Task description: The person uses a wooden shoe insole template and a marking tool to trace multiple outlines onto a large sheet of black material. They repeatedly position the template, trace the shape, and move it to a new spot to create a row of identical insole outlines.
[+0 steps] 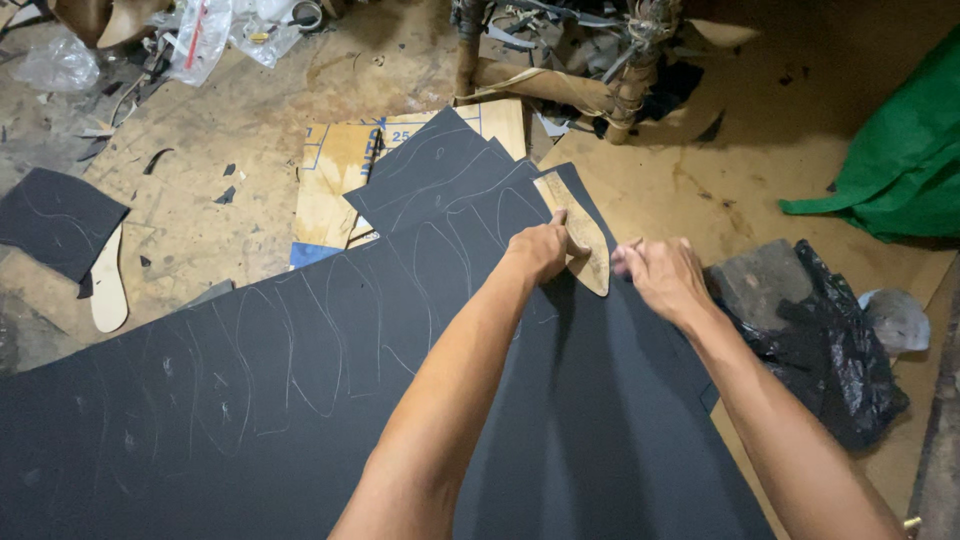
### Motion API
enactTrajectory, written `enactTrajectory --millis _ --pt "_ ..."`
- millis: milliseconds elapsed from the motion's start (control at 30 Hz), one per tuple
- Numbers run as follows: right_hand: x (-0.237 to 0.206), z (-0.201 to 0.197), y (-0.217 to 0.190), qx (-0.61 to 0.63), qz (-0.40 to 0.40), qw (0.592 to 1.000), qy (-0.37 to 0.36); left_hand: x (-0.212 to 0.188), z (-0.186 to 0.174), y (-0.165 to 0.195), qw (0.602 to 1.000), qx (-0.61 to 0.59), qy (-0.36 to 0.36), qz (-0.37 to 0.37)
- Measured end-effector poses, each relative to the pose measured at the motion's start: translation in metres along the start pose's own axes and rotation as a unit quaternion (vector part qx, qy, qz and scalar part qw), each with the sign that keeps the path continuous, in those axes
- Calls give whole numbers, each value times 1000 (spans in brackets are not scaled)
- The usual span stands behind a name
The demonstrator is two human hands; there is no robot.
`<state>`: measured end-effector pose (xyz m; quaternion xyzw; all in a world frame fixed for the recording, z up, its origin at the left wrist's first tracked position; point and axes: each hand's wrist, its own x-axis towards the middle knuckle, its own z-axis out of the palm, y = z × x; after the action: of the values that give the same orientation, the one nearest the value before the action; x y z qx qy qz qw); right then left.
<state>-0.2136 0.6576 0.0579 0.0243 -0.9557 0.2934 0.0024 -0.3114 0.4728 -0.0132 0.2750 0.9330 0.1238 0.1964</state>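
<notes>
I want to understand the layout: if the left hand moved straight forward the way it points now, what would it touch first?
The left hand already presses on the tan sole-shaped template lying on the black sheet. Going straight on, it would probably slide along the template, then reach bare floor.

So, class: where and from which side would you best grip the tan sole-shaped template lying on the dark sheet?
Probably the wide upper end of the template, coming from above right. It lies flat on the dark sheet, the left hand presses its left edge, and the right hand sits beside the narrow lower tip.

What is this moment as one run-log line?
left hand: presses sole template | right hand: beside template | under: black sheet
</notes>
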Motion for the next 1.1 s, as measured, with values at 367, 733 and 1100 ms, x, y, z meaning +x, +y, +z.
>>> enactTrajectory --millis 367,733,1100 --pt "39 47 14 374 114 914 113 5 10 19 993 -71 39 -87" --pt "-15 65 -73 441 142 878 118 -74 49 65 814 -422 303 -259" --pt "-33 65 -93 138 43 969 201 -144 66 22 810 -370 362 -276"
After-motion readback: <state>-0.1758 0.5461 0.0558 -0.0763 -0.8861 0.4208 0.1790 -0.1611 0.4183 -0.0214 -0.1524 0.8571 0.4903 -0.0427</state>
